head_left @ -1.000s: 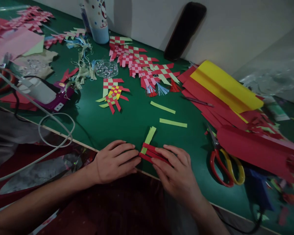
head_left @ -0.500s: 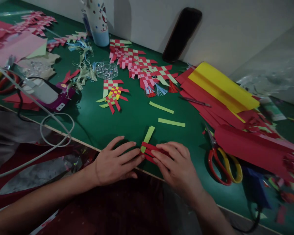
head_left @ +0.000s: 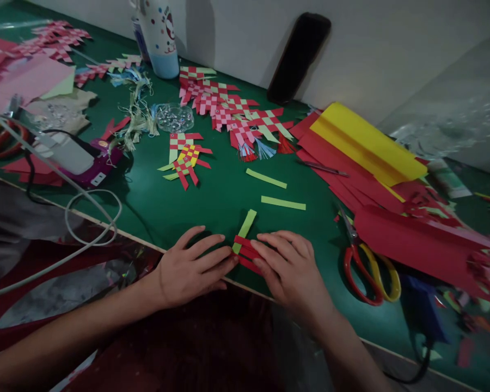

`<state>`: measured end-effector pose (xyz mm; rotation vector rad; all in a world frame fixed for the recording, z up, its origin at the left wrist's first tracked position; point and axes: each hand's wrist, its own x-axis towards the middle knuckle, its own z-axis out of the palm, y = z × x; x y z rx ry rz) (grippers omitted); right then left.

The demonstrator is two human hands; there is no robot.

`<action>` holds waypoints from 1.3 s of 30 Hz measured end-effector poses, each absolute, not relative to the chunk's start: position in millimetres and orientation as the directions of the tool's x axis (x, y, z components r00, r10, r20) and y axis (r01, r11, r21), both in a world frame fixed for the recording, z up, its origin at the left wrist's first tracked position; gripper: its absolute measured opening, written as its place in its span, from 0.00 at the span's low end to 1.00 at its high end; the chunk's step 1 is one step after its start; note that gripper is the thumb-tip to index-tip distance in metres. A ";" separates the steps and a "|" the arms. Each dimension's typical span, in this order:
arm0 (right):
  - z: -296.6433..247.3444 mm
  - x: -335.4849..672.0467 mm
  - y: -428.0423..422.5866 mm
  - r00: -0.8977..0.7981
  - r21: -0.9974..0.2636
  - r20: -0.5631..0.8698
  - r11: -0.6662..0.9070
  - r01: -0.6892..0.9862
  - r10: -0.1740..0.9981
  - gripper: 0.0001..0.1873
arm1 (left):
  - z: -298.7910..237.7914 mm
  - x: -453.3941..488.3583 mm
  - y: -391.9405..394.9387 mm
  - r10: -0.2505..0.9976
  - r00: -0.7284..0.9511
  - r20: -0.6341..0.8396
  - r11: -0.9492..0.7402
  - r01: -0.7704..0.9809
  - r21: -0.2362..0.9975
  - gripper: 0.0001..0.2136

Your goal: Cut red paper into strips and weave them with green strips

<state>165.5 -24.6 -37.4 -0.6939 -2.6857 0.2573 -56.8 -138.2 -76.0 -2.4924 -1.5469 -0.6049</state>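
Note:
A small bundle of red paper strips [head_left: 245, 251] with a light green strip [head_left: 245, 223] threaded through it lies at the near edge of the green table [head_left: 220, 201]. My left hand [head_left: 191, 269] lies flat, fingers stretched out, with its fingertips pressing the left end of the red strips. My right hand [head_left: 289, 269] covers their right part, fingers curled down onto them. Two loose green strips [head_left: 283, 203] lie just beyond.
Red-and-yellow scissors [head_left: 369, 272] lie right of my right hand. Red and yellow paper sheets [head_left: 363, 144] pile at the right. Several woven paper fish [head_left: 228, 111] lie in the middle, a glue gun [head_left: 75, 155] with cable at the left, a bottle [head_left: 161, 35] and a dark phone [head_left: 298, 54] by the wall.
My right hand has slid left over the red strips and now covers more of them. My left hand has stayed where it was. The view has shifted slightly.

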 end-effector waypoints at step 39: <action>-40.9 161.9 -25.9 -0.801 -0.298 0.299 0.848 0.439 0.519 0.09 | -75.9 -56.5 -137.2 0.826 0.380 0.417 -0.452 0.888 0.087 0.18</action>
